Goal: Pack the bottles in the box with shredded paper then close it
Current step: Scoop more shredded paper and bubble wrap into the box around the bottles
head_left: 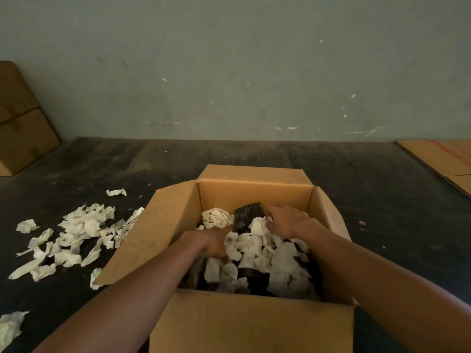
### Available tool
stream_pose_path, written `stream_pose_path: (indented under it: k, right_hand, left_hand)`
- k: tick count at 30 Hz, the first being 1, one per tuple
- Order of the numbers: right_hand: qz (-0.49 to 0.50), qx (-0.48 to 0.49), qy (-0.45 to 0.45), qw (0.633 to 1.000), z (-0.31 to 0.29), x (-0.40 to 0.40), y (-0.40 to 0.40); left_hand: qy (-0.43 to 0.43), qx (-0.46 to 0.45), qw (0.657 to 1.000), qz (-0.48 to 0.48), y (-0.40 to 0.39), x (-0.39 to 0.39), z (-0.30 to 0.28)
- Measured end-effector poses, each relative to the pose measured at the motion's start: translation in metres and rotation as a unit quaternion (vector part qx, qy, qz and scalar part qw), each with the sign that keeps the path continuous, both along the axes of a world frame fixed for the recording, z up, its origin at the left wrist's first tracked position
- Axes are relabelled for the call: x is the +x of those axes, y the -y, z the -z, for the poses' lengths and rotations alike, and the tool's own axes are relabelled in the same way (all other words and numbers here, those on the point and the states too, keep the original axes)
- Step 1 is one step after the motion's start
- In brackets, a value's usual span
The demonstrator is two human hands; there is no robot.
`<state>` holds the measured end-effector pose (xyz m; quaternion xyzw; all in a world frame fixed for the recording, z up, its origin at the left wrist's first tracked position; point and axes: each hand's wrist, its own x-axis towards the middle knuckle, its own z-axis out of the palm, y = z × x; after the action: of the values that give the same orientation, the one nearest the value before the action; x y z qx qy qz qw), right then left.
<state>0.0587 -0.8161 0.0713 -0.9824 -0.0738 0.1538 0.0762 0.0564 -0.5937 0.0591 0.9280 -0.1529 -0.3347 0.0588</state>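
Note:
An open cardboard box (254, 191) stands on the dark floor in front of me, its four flaps spread outward. Inside lie white pieces of shredded paper (283, 261) and dark bottles, one dark bottle (246, 215) sticking up near the back and another with a white label (251, 247) lying in the middle. My left hand (216, 244) is down in the paper at the box's left side, fingers curled into the scraps. My right hand (285, 220) rests palm down on the paper beside the upright dark bottle, fingers spread.
A heap of loose shredded paper (74, 238) lies on the floor left of the box. Closed cardboard boxes (17, 118) stand against the wall at far left. A flattened cardboard sheet (443, 159) lies at far right. A green wall runs behind.

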Motion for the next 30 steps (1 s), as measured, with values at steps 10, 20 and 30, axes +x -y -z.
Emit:
stream_pose_path:
  k: [10,20,30]
  right_hand:
    - [0.017,0.036,-0.162,0.986,0.062,0.022,-0.027]
    - [-0.094,-0.088,-0.169,0.977,-0.023,-0.035,-0.001]
    - [-0.056,-0.069,-0.222,0.971,-0.005,-0.067,-0.002]
  left_hand:
    - [-0.056,0.022,0.998,-0.033,-0.01,0.002,0.037]
    - [-0.027,0.034,0.999,-0.004,-0.003,-0.005,-0.003]
    - [-0.039,0.061,0.997,0.011,0.004,-0.039,0.007]
